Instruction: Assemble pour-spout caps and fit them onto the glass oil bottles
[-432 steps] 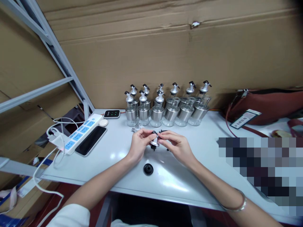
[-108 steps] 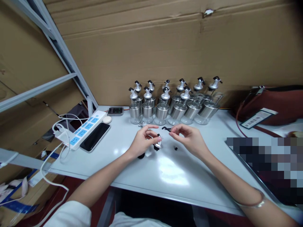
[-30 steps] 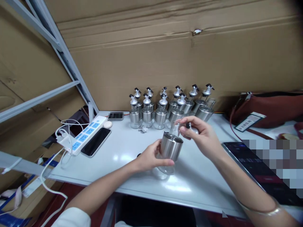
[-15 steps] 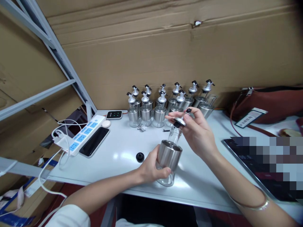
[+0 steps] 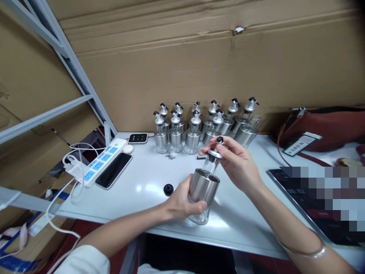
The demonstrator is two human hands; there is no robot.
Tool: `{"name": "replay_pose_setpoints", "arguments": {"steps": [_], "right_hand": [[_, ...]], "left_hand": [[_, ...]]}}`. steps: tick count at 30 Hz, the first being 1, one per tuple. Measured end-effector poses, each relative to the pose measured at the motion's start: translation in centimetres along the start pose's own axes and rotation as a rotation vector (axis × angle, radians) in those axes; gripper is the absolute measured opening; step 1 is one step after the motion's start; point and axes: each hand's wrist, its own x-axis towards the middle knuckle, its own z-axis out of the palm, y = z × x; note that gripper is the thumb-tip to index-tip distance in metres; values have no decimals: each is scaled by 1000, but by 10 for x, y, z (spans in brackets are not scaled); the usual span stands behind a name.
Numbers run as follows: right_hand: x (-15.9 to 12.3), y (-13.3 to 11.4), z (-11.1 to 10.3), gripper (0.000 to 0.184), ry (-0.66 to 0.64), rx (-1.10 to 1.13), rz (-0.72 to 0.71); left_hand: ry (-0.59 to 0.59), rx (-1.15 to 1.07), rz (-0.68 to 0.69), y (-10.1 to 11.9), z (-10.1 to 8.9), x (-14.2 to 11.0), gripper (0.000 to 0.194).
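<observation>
A glass bottle with a steel sleeve stands tilted near the table's front edge, its neck leaning right. My left hand is wrapped round its lower body, thumb across the front. Over the bottle's mouth sits a silver pourer cap with a black tip, pinched in the fingers of my right hand. Its black underside is at the neck opening; how deep it sits I cannot tell. To the left of my left hand lies a round black cap.
Several similar bottles with pourers stand along the cardboard wall. A small grey piece and a black piece lie before them. At left are a phone and power strip; at right, a tablet and brown bag.
My right hand has lowered the pourer cap and moved it slightly left, from just above the bottle's mouth onto it. My left hand keeps its hold on the bottle.
</observation>
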Motion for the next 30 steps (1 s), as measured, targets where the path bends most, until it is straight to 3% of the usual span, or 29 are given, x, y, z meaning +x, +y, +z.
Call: {"name": "replay_pose_setpoints", "arguments": {"steps": [7,10,12,14,17,21,25,30], "right_hand": [[-9,-9,-3,24,-1,-11,47],[-6,-20,-14,23,118,-71,-73],[2,-27,-26,21,273,-99,-217],[15,-32,-42,20,413,-160,-348],[37,-30,-66,18,523,-443,-451],[60,-15,-91,19,655,-970,-525],[76,2,-102,23,662,-1110,-502],[94,13,-104,26,596,-1142,-497]], "left_hand": [[-59,123,1,5,-2,4,58],[-88,174,92,4,-9,10,65],[9,243,198,4,-19,14,59],[205,432,255,4,-33,17,42],[418,743,149,4,-57,22,20],[470,940,-17,-3,-81,30,20],[489,997,-89,-19,-90,38,27],[480,1022,-111,-35,-89,49,26]]}}
